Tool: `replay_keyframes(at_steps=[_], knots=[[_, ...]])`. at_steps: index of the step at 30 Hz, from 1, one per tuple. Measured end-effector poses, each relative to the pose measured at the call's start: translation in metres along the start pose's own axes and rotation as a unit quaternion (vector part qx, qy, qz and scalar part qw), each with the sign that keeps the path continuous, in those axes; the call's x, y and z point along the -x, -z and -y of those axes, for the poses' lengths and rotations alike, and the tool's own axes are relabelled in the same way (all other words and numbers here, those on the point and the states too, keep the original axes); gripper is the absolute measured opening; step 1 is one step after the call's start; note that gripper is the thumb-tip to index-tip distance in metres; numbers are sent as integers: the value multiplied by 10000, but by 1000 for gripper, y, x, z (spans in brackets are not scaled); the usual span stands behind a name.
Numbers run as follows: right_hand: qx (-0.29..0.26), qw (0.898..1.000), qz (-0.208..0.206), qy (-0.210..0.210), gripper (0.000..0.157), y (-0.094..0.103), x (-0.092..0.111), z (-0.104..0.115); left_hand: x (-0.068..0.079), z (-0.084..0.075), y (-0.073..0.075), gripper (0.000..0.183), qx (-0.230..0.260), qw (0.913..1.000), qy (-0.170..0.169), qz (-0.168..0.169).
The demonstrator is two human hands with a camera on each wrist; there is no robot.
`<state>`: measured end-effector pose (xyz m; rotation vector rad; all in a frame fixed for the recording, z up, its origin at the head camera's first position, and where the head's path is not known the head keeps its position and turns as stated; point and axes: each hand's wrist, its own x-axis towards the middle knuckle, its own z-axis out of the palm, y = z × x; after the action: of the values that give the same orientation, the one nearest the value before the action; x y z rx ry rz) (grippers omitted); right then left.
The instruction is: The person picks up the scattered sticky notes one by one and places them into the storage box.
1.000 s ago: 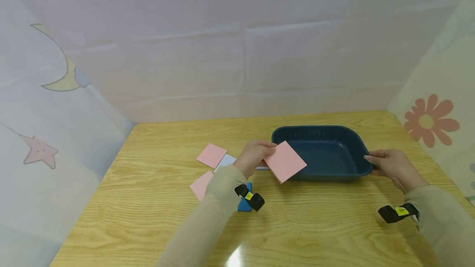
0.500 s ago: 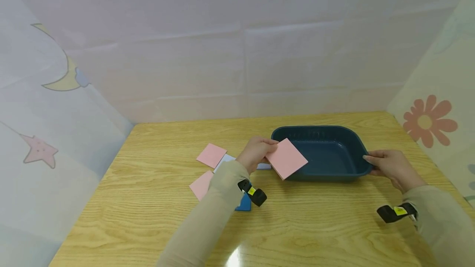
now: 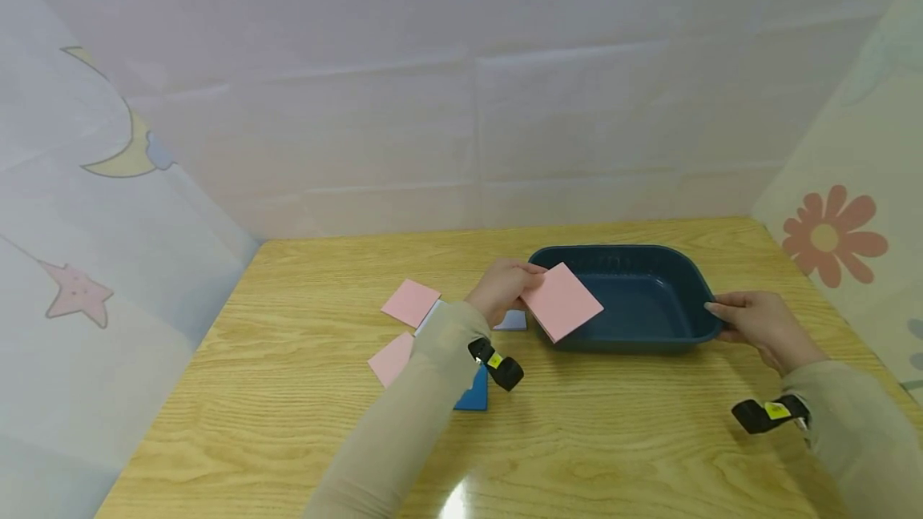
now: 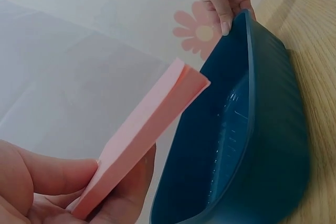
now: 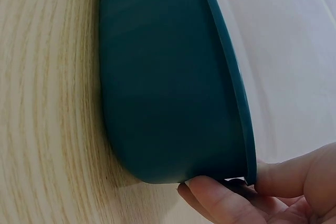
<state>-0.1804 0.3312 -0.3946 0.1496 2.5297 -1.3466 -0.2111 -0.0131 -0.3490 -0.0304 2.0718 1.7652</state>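
Note:
My left hand [image 3: 502, 289] pinches a pad of pink sticky notes [image 3: 562, 303] by one corner, thumb on top and fingers beneath. In the head view the pad overlaps the left front rim of a dark blue plastic basin [image 3: 642, 303]. The left wrist view shows the pad's thickness, with its top sheets [image 4: 180, 72] parting slightly at the far end. My right hand [image 3: 760, 327] grips the basin's right rim, thumb inside the edge and fingers under it, also seen in the right wrist view. The basin stands on the table with nothing visible inside.
Left of the basin lie two pink paper squares [image 3: 411, 303] and a pale lilac one [image 3: 512, 320]. A blue square [image 3: 472, 395] is partly covered by my left sleeve [image 3: 404, 407]. Patterned cloth walls [image 3: 469, 102] border the wooden table [image 3: 288, 423] at the back and sides.
My left hand has moved slightly right and away from me, carrying the pink pad further over the basin's left rim. My right hand keeps its hold on the basin.

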Motion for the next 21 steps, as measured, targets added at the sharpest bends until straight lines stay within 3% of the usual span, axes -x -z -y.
replay_keyframes(at_steps=[21], knots=[[-81,9999,47,72,55,1,0,-1,-11,-8,-9,28,148,9996,137,-180]])
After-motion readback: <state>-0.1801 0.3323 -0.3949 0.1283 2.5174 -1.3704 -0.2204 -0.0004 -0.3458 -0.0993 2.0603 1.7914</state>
